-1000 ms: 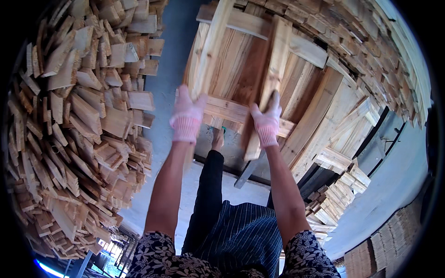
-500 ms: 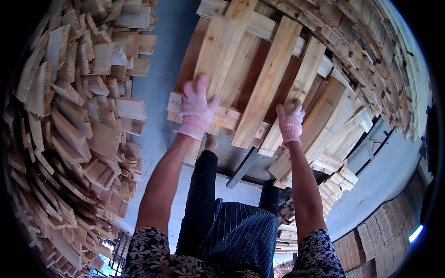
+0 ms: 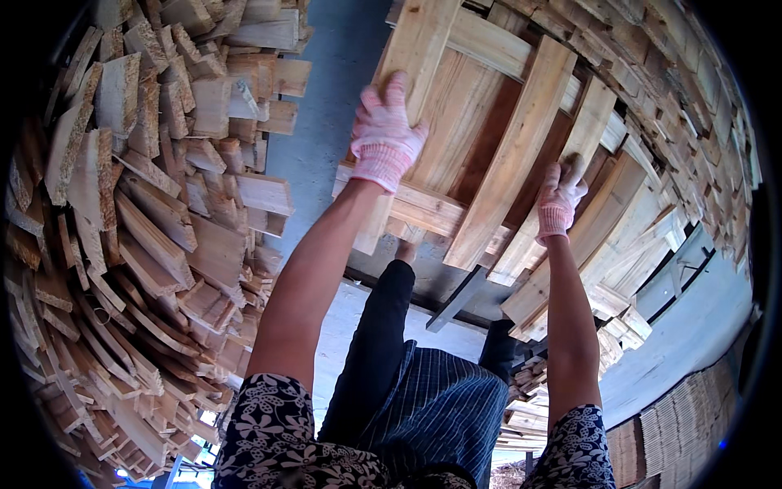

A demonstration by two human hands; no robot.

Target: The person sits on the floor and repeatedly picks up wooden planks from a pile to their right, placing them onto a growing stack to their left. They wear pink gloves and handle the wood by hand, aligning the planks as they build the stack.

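In front of me lies a pallet-like layer of wooden boards, with spaced slats set across crosspieces [image 3: 428, 210]. My left hand [image 3: 387, 134], in a pink-and-white knit glove, spans the leftmost slat [image 3: 423, 49], with the fingers along its left side and the thumb at its right. The lower end of this slat shows below the wrist. My right hand [image 3: 562, 196], gloved alike, is closed around the edges of another slat [image 3: 521, 253] further right; its fingers are partly hidden. Between the hands lies a third slat [image 3: 513, 155], untouched.
A tall stack of rough-ended boards [image 3: 163, 196] rises on the left. More stacked timber [image 3: 643, 90] curves along the far right. A dark metal bar [image 3: 456, 299] sticks out under the slats, near my legs. Ribbed brown stacks [image 3: 688, 416] stand at the lower right.
The leftmost slat, blurred and tilted before, now lies steadier and nearly parallel to the others. My left hand has moved up along it. The whole view has shifted slightly.
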